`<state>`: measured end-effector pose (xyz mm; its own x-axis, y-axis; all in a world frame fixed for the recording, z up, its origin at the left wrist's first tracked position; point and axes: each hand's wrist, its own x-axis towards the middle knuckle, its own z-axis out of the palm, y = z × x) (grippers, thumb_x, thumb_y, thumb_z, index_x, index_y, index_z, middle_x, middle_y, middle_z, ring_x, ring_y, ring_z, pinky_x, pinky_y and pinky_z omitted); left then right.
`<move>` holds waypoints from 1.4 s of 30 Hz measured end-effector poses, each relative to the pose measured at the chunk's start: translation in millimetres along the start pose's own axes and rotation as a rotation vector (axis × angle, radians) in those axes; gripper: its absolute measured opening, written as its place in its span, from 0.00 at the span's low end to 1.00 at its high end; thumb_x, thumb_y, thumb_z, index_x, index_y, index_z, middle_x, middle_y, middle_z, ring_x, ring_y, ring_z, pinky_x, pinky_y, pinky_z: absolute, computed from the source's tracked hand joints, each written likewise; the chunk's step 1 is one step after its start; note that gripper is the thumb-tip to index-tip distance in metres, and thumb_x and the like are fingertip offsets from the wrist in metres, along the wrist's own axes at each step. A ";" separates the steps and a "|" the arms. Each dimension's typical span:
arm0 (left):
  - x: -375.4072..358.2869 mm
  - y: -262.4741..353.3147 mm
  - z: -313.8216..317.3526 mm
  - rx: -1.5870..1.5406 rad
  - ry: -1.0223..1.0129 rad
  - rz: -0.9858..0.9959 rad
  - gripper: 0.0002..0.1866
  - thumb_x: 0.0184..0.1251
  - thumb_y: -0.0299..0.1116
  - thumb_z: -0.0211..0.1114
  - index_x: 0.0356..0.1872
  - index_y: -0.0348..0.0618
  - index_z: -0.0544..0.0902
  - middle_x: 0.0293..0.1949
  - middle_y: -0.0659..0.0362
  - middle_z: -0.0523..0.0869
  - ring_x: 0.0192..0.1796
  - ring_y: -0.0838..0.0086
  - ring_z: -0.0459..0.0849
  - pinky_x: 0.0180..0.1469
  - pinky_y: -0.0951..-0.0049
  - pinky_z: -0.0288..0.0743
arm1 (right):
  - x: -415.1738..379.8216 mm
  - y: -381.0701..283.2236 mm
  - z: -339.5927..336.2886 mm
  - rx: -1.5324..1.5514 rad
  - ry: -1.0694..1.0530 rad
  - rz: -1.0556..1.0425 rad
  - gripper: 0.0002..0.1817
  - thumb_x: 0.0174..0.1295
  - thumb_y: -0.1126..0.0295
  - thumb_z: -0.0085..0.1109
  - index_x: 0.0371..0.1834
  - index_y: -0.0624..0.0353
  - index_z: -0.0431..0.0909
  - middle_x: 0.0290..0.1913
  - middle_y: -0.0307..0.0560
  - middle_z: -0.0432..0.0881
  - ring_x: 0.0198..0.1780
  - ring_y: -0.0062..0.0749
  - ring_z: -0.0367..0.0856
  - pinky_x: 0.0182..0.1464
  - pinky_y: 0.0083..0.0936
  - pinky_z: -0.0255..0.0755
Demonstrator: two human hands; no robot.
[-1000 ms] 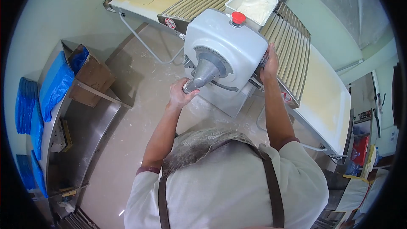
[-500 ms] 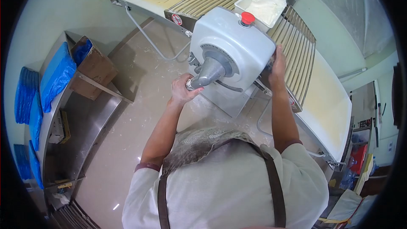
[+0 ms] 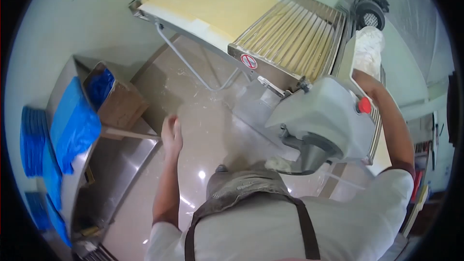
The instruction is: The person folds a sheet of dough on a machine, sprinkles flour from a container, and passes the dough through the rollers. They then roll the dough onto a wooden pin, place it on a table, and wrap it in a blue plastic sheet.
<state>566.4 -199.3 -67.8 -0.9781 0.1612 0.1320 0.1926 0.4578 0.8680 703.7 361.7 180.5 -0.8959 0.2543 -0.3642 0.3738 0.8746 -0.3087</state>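
My left hand [image 3: 172, 134] hangs in the air over the floor, left of the grey machine head [image 3: 321, 118], touching nothing; its fingers look loosely extended. My right hand [image 3: 365, 82] reaches into the white tray on top of the machine, at the white flour [image 3: 368, 53]; its fingers are largely hidden behind the tray's wall. The red button [image 3: 364, 105] sits beside my right forearm. The machine's handle [image 3: 309, 157] points toward my apron with no hand on it. A pale yellow dough sheet [image 3: 208, 2] lies on the left conveyor and runs under the metal guard bars [image 3: 290, 34].
At the left stands a metal shelf [image 3: 121, 174] with blue plastic-covered stacks [image 3: 72, 121] and a cardboard box [image 3: 123, 104]. A bent support leg [image 3: 188, 65] stands under the conveyor. A motor [image 3: 369, 14] is beyond the tray, with more shelving at the far right.
My left hand has let go of the handle and moved left. My right hand has left the machine's side and gone to the flour tray. The view has shifted, and more dough shows on the left.
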 end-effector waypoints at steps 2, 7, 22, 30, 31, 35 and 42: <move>108.4 46.2 28.7 -0.002 -0.082 0.149 0.18 0.68 0.38 0.55 0.50 0.35 0.75 0.45 0.47 0.81 0.51 0.60 0.79 0.56 0.64 0.69 | -23.9 -15.1 4.3 0.201 -0.007 0.199 0.21 0.57 0.63 0.55 0.50 0.65 0.77 0.52 0.55 0.79 0.52 0.36 0.76 0.56 0.26 0.67; 320.1 123.7 160.9 0.015 -0.373 0.573 0.22 0.66 0.40 0.58 0.56 0.37 0.72 0.53 0.46 0.77 0.58 0.55 0.73 0.61 0.62 0.65 | -35.9 0.1 5.7 0.271 0.173 0.295 0.21 0.63 0.62 0.53 0.55 0.62 0.74 0.44 0.44 0.80 0.44 0.29 0.78 0.48 0.25 0.71; 720.8 109.1 317.9 0.719 -0.845 1.125 0.36 0.68 0.54 0.45 0.73 0.51 0.49 0.74 0.58 0.48 0.76 0.65 0.43 0.74 0.57 0.35 | 57.1 -249.6 89.6 0.052 1.914 1.196 0.19 0.65 0.65 0.45 0.55 0.63 0.72 0.52 0.51 0.75 0.52 0.36 0.74 0.55 0.29 0.66; 868.0 115.3 396.0 0.568 -0.863 1.177 0.34 0.66 0.49 0.52 0.70 0.46 0.57 0.69 0.51 0.60 0.72 0.60 0.55 0.72 0.58 0.45 | 179.6 -339.1 68.0 0.481 1.912 1.225 0.21 0.68 0.62 0.39 0.55 0.66 0.73 0.54 0.57 0.74 0.55 0.42 0.73 0.60 0.32 0.61; 876.6 117.4 409.2 0.545 -0.900 1.199 0.33 0.65 0.48 0.54 0.68 0.45 0.60 0.67 0.50 0.63 0.70 0.59 0.58 0.71 0.58 0.48 | 153.3 -351.3 46.7 0.371 2.093 1.174 0.22 0.69 0.62 0.38 0.55 0.66 0.73 0.54 0.57 0.74 0.55 0.43 0.73 0.61 0.33 0.61; 867.8 154.7 447.8 0.448 -1.088 1.153 0.26 0.57 0.46 0.62 0.52 0.41 0.73 0.53 0.47 0.77 0.55 0.57 0.75 0.56 0.58 0.66 | 242.5 -329.2 47.5 0.274 2.042 1.226 0.24 0.71 0.60 0.35 0.54 0.67 0.73 0.55 0.60 0.74 0.56 0.46 0.73 0.63 0.34 0.59; 878.4 179.4 515.7 0.034 -1.780 0.873 0.15 0.53 0.40 0.67 0.35 0.38 0.84 0.27 0.59 0.84 0.30 0.73 0.80 0.35 0.68 0.71 | 458.9 -413.0 155.6 1.161 1.291 1.352 0.25 0.72 0.59 0.32 0.53 0.67 0.76 0.54 0.71 0.74 0.59 0.57 0.72 0.68 0.41 0.52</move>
<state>-217.2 475.3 -43.0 0.5313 0.8386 -0.1202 0.5127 -0.2053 0.8337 175.5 53.0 4.1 0.5106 0.8102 -0.2879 0.2285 -0.4506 -0.8630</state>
